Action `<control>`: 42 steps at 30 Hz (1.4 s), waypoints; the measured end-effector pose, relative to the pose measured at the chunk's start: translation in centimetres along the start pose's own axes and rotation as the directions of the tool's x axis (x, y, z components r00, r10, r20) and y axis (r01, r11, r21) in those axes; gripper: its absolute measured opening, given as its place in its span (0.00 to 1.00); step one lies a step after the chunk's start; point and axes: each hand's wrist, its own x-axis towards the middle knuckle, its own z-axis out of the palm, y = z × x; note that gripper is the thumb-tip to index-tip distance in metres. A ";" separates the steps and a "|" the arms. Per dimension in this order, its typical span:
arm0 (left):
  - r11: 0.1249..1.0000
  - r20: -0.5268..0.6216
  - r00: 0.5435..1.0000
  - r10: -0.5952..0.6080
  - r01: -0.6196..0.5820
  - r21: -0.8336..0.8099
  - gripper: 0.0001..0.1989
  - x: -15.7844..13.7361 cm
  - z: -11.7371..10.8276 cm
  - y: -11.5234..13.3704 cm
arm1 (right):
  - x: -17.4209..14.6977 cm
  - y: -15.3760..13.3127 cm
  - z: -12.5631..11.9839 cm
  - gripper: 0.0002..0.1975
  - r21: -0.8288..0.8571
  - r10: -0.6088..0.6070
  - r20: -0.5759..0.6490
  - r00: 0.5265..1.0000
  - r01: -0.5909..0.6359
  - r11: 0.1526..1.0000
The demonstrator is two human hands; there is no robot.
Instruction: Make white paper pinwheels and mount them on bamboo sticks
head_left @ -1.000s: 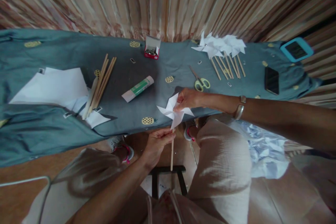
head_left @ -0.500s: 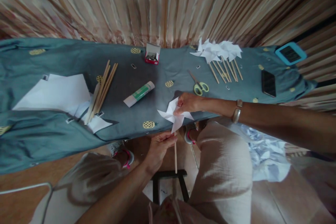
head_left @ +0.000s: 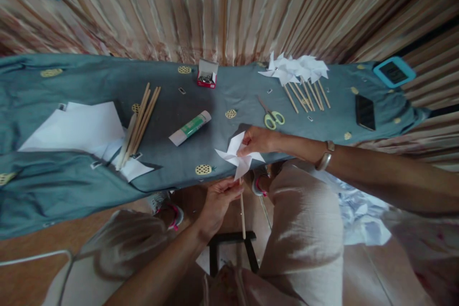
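Note:
A white paper pinwheel point(head_left: 241, 164) on a wooden stick point(head_left: 243, 215) is held at the table's near edge. My left hand point(head_left: 220, 198) is closed around the stick just below the paper blades. With fingers pinched at the pinwheel's centre, my right hand point(head_left: 257, 141) covers part of the upper right blade; whether a pin sits under those fingers is hidden. Close beyond my right hand lie scissors point(head_left: 273, 118) with light green handles. A glue stick point(head_left: 190, 128) with a green label lies to the left of the pinwheel.
Several finished pinwheels point(head_left: 297, 71) lie at the back right. Beside them are a phone point(head_left: 365, 112) and a blue-framed timer point(head_left: 394, 72). A small red box point(head_left: 207, 76) of metal pieces stands open at the back. Loose sticks point(head_left: 143, 122) and white paper sheets point(head_left: 79, 126) are on the left.
The lower end of the stick has swung slightly to the right. Both hands keep nearly the same places on the pinwheel, and the view has shifted a little.

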 end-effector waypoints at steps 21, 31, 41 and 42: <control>0.962 -0.023 0.964 0.265 -0.263 0.073 0.17 2.8 4.4 7.9 | -1.9 1.0 -0.6 0.27 0.854 0.033 -0.462 0.886 0.435 0.286; 0.958 -0.067 0.958 0.280 -0.274 0.085 0.18 4.3 4.8 8.3 | -1.0 1.8 -1.2 0.21 0.783 0.091 -0.604 0.791 0.570 0.249; 0.934 -0.094 0.935 0.341 -0.326 0.147 0.17 4.8 3.8 8.7 | -0.8 1.7 -0.5 0.14 0.783 0.059 -0.599 0.798 0.570 0.248; 0.932 -0.097 0.933 0.345 -0.329 0.150 0.16 4.8 3.8 8.8 | -0.9 1.6 -0.4 0.14 0.790 0.054 -0.592 0.804 0.565 0.240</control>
